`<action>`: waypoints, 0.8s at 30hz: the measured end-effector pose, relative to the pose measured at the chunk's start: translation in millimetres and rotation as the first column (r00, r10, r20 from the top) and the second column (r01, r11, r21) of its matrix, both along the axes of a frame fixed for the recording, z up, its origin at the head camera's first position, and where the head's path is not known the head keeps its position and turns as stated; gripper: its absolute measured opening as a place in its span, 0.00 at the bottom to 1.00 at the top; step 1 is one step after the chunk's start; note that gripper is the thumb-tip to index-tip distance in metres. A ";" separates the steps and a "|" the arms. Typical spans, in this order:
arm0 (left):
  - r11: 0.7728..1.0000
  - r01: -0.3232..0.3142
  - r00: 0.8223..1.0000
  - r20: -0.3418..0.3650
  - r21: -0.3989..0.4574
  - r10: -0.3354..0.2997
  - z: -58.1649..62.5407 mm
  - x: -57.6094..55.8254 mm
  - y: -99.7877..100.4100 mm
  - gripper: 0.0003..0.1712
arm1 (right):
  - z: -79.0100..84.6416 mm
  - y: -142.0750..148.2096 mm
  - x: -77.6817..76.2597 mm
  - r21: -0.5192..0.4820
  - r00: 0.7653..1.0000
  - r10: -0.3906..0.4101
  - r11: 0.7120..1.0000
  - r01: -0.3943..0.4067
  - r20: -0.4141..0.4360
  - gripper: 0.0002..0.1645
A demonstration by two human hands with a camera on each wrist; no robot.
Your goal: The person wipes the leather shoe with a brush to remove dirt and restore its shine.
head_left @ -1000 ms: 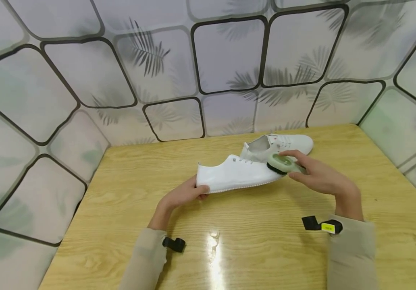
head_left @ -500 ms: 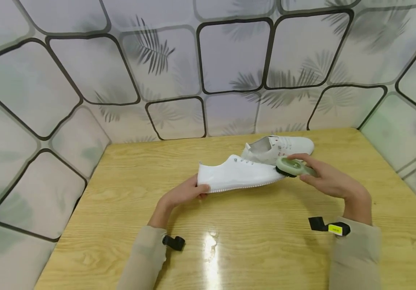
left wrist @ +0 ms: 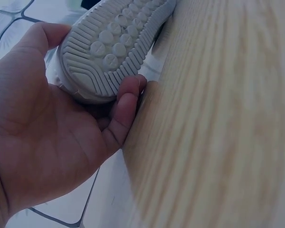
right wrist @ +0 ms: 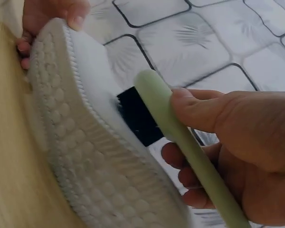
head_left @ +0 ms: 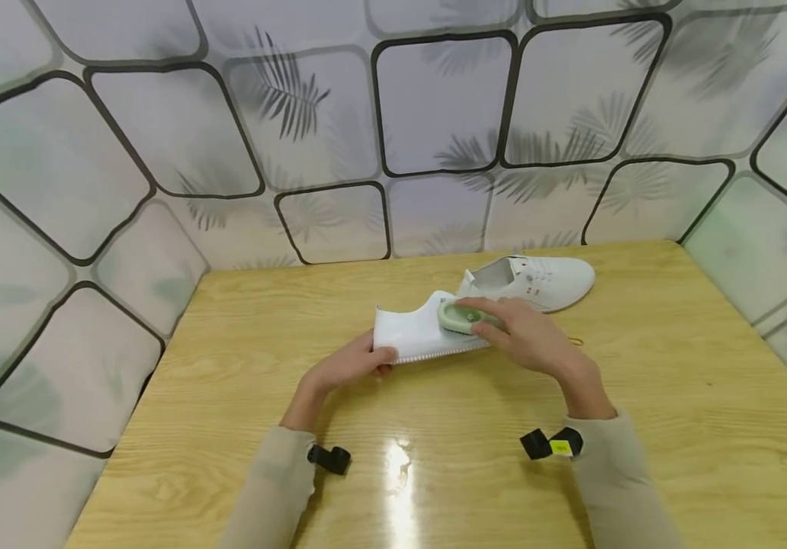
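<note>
My left hand grips a white sneaker by its heel, thumb on the near side and fingers beneath. In the left wrist view the ridged sole faces the camera, tilted up from the table. A pale green brush is held in my right hand, its black bristles touching the side of the sneaker. The hand hides the toe in the head view. Behind lies a second white sneaker on its sole, toe to the right.
The wooden table meets a patterned wall covering at the back and sides. A small brown loop lies right of my right hand. Light glares off the table's front middle.
My right hand first moves the brush right to the toe, then sweeps it left along the sneaker towards the heel. The left hand keeps its grip, nearly still.
</note>
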State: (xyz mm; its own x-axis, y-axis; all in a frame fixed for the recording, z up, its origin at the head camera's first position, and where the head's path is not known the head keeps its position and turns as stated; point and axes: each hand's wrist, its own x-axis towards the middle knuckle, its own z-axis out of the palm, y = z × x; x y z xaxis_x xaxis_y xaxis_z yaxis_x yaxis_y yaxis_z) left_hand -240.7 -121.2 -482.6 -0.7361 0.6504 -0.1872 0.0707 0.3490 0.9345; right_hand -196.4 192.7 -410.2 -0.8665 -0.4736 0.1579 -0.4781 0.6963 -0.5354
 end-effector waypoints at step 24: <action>1.000 -0.009 1.000 -0.028 -0.015 0.008 -3.4 -1.0 0.0 0.20 | -1.5 -21.3 2.3 0.066 0.998 0.021 0.998 -0.017 -0.056 0.25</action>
